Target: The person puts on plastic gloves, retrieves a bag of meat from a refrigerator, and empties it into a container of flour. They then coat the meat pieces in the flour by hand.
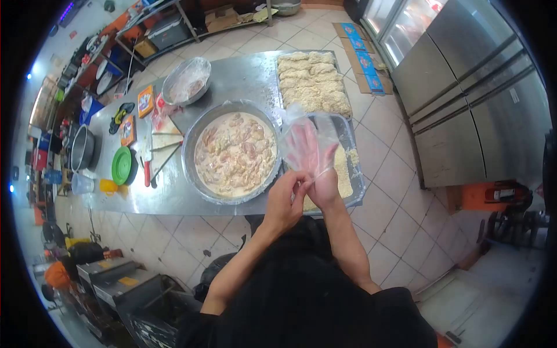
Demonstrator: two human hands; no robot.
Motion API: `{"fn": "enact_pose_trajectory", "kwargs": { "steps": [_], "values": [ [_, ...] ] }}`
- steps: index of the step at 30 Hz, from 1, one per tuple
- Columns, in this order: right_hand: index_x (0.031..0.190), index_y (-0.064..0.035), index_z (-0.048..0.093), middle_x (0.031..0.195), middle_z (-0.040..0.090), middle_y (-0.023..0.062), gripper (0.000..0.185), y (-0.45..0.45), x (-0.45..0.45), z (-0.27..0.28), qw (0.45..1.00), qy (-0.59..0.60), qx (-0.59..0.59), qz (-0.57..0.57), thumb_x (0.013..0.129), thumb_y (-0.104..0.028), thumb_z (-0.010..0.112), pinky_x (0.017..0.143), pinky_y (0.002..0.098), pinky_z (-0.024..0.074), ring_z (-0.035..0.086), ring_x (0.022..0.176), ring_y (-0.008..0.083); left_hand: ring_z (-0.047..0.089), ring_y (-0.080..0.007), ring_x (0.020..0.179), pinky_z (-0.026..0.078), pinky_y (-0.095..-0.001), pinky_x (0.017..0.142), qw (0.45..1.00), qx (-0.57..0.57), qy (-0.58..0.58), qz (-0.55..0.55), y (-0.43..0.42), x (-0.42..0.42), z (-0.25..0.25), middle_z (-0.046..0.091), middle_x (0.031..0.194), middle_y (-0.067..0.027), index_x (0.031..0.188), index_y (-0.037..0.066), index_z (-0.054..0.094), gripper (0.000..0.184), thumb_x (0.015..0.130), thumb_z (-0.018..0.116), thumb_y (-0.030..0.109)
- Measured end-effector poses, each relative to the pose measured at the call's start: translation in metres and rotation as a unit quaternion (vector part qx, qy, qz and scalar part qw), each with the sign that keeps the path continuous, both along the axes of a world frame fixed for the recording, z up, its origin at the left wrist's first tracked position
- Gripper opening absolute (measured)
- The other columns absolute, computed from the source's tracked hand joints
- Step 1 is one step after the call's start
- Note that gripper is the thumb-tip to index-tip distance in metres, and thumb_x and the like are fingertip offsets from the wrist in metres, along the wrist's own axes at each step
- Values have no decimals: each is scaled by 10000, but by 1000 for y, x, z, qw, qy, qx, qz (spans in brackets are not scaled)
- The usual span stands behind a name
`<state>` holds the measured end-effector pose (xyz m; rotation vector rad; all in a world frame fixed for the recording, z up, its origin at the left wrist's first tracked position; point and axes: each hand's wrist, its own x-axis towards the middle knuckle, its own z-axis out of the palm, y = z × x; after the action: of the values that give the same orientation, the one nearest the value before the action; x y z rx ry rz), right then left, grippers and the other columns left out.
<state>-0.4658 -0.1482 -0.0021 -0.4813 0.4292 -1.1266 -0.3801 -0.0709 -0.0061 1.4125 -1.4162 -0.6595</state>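
Note:
My right hand (314,152) wears a clear disposable plastic glove (290,143), its fingers stretched out and apart, palm showing. With pinched fingers my left hand (286,196) grips the glove's cuff at the right wrist. Both hands are over the front of a plastic tray (361,184) of pale breadcrumbs (343,174), which they partly cover. Left of them stands a large plastic-lined basin (189,174) full of raw chicken pieces (237,152) in a creamy liquid. Behind the crumb tray, rows of breaded pieces (310,78) lie in another tray.
On the steel table (168,200) are a lined bowl (187,81), a red-handled knife (147,165), a green plate (121,165), a metal pot (83,148) and a yellow cup (108,185). A steel refrigerator (447,139) stands at right across the tiled floor. Flattened cardboard (362,58) lies beyond the table.

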Motion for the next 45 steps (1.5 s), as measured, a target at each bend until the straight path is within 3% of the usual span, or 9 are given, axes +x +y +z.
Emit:
{"fn": "enact_pose_trajectory", "kwargs": {
  "steps": [7,10,15,16,25,30,37,40,45],
  "values": [
    [1473,-6,399,1439,516,71,499,-3,12,-26,974,186,-24,-131,1061,-271,493,1044,251,389,484,1291,131,471,-49,644,381,-231,577,988,88,126,2,13,7,-31,546,743,-2,1036,9,613,143,992,608,145],
    [1339,-20,552,1244,629,47,384,0,18,-27,957,241,-21,-162,1059,-278,507,902,255,444,554,1051,96,459,-48,626,373,-219,560,978,112,174,-3,17,13,-36,550,743,13,1039,12,611,153,1006,595,160],
    [1494,-31,372,1502,443,103,555,4,26,-22,998,32,7,-60,1069,-383,431,1089,304,376,437,1345,181,475,-48,648,399,-209,602,969,120,217,-13,25,17,-30,554,771,26,1088,17,590,189,1031,566,195],
    [1537,-36,281,1583,322,115,647,-1,22,-34,987,128,-91,-26,1067,-479,332,1165,349,307,322,1444,227,481,-47,651,395,-209,597,967,120,226,-2,28,17,-28,553,760,27,1086,19,590,187,1031,566,196],
    [1507,-35,336,1548,329,134,792,-3,22,-45,993,92,11,78,1008,-645,259,1127,418,349,468,1316,273,502,-91,674,409,-240,616,1000,4,-23,-12,23,14,-11,566,775,-17,1004,10,613,123,988,603,131],
    [1603,-142,88,1587,228,143,853,0,5,-22,989,103,-83,64,978,-710,204,1204,463,179,256,1463,299,555,-146,704,459,-276,651,998,-10,-16,-56,23,5,1,607,866,-83,985,-13,606,57,943,617,23],
    [1602,-118,47,1539,309,174,896,2,-9,-29,990,-5,-63,124,962,-733,170,1206,442,189,282,1435,324,563,-136,694,453,-267,627,996,-30,-35,-79,26,-1,2,605,849,-72,993,-10,601,71,953,618,46],
    [1598,-81,51,1434,410,150,932,-3,-11,-36,973,182,-130,65,956,-740,198,1202,424,193,367,1383,295,525,-93,656,421,-242,593,997,16,33,-74,23,2,-16,580,809,-31,1013,3,598,92,982,604,90],
    [1603,-129,37,1623,185,180,919,0,-8,-27,990,52,-84,103,943,-756,169,1225,436,106,173,1503,325,456,-52,613,371,-224,545,995,19,60,-79,19,0,-40,535,754,16,1050,21,590,146,1013,588,162]
  ]
}}
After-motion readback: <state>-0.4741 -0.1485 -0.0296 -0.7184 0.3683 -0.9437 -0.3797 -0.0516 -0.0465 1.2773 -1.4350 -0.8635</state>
